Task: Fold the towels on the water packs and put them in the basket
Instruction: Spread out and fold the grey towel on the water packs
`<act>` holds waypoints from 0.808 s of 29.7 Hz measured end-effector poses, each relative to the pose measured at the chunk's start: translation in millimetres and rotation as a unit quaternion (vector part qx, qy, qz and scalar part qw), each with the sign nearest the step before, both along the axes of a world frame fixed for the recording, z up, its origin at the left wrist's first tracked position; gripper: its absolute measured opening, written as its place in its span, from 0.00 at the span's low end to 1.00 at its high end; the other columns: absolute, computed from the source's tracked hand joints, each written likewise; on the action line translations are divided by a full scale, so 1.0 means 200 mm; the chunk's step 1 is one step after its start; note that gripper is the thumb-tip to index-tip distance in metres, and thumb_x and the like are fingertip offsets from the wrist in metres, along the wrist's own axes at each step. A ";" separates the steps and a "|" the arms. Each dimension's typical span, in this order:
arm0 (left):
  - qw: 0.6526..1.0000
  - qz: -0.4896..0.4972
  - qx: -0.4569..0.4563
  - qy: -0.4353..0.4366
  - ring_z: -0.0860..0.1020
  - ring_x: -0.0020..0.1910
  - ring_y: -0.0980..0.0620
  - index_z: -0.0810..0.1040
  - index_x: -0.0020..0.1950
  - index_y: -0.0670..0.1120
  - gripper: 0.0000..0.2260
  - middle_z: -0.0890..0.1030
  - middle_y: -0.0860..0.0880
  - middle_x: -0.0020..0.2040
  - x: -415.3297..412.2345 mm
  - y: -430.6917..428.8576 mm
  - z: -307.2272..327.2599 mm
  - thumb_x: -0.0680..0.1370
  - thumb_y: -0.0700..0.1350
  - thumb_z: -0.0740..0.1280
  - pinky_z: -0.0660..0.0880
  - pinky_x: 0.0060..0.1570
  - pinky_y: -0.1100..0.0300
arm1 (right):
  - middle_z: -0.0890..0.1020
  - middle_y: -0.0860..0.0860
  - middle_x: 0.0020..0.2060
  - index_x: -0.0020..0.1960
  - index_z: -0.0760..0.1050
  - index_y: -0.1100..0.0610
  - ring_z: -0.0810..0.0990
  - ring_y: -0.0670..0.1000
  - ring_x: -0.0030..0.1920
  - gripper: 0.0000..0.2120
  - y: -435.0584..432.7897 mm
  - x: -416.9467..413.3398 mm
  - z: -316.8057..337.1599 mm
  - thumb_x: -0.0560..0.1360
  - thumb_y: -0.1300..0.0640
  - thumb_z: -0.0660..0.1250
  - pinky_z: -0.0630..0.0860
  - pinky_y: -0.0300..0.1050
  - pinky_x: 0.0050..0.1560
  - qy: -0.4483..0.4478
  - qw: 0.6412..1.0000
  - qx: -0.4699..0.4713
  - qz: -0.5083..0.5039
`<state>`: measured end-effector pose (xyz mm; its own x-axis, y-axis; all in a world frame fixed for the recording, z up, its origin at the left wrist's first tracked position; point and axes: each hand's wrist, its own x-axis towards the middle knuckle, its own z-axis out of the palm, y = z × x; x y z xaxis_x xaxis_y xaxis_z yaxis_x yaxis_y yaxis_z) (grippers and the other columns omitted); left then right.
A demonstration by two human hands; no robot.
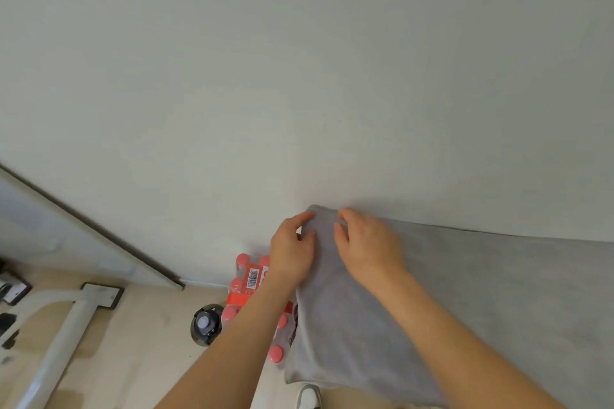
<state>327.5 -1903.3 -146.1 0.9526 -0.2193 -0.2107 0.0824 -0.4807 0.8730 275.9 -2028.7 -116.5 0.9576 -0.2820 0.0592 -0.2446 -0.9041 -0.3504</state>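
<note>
A grey towel (465, 292) lies spread over the water packs against the white wall, hanging down at its near edge. A water pack (247, 289) with red caps and a red label sticks out from under the towel's left side. My left hand (292, 256) pinches the towel's far left corner between thumb and fingers. My right hand (368, 246) sits just to the right of it, fingers curled onto the same far edge of the cloth. No basket is in view.
A white wall (299, 76) fills the upper view. A dark bottle (206, 324) stands on the beige floor left of the pack. White tube legs (63, 335) of some furniture cross the lower left. A white shoe (309, 397) shows at the bottom.
</note>
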 end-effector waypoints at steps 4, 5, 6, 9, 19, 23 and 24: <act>0.989 -0.018 -0.094 0.109 0.79 0.46 0.58 0.72 0.63 0.57 0.18 0.79 0.52 0.54 -0.08 0.10 0.02 0.76 0.41 0.65 0.78 0.42 0.65 | 0.56 0.53 0.77 0.77 0.52 0.53 0.54 0.53 0.77 0.36 0.10 -0.19 -0.09 0.75 0.36 0.38 0.56 0.53 0.73 0.151 0.985 -0.040 0.072; 0.982 -0.022 -0.119 0.147 0.80 0.46 0.55 0.71 0.62 0.58 0.18 0.79 0.50 0.53 -0.13 0.14 0.02 0.76 0.41 0.66 0.78 0.42 0.63 | 0.50 0.52 0.78 0.78 0.48 0.52 0.48 0.52 0.78 0.39 0.11 -0.21 -0.12 0.72 0.35 0.34 0.51 0.55 0.74 0.160 0.983 -0.049 0.069; 0.974 -0.032 -0.137 0.176 0.80 0.46 0.53 0.71 0.61 0.58 0.18 0.79 0.47 0.53 -0.18 0.19 0.01 0.76 0.40 0.67 0.79 0.42 0.61 | 0.48 0.52 0.78 0.78 0.46 0.51 0.46 0.51 0.78 0.40 0.11 -0.23 -0.15 0.71 0.35 0.33 0.49 0.56 0.74 0.158 0.984 -0.058 0.066; 0.966 -0.073 -0.134 0.209 0.77 0.40 0.51 0.72 0.59 0.57 0.18 0.78 0.41 0.48 -0.37 0.36 -0.01 0.73 0.39 0.70 0.75 0.39 0.61 | 0.43 0.50 0.78 0.78 0.42 0.48 0.42 0.49 0.77 0.40 0.09 -0.23 -0.19 0.69 0.33 0.31 0.43 0.59 0.74 0.175 0.980 -0.068 0.068; 0.973 -0.006 -0.141 0.185 0.79 0.35 0.50 0.81 0.53 0.47 0.12 0.78 0.42 0.47 -0.60 0.47 0.13 0.74 0.33 0.69 0.79 0.35 0.56 | 0.69 0.47 0.62 0.72 0.59 0.45 0.72 0.52 0.62 0.28 0.31 -0.52 0.20 0.75 0.39 0.58 0.66 0.50 0.61 0.158 0.981 0.086 0.080; 0.962 -0.010 -0.185 0.199 0.80 0.33 0.50 0.81 0.53 0.46 0.10 0.78 0.50 0.38 -0.59 0.38 0.23 0.75 0.33 0.68 0.78 0.34 0.59 | 0.67 0.44 0.51 0.65 0.61 0.42 0.75 0.49 0.54 0.26 0.43 -0.66 0.17 0.70 0.38 0.64 0.70 0.43 0.49 0.211 0.955 0.191 0.079; 0.958 -0.022 -0.191 0.214 0.79 0.32 0.49 0.80 0.53 0.45 0.11 0.77 0.49 0.37 -0.58 0.37 0.25 0.76 0.33 0.67 0.76 0.32 0.61 | 0.67 0.44 0.49 0.63 0.64 0.44 0.75 0.50 0.53 0.22 0.44 -0.66 0.13 0.72 0.42 0.64 0.70 0.43 0.47 0.194 0.961 0.185 0.069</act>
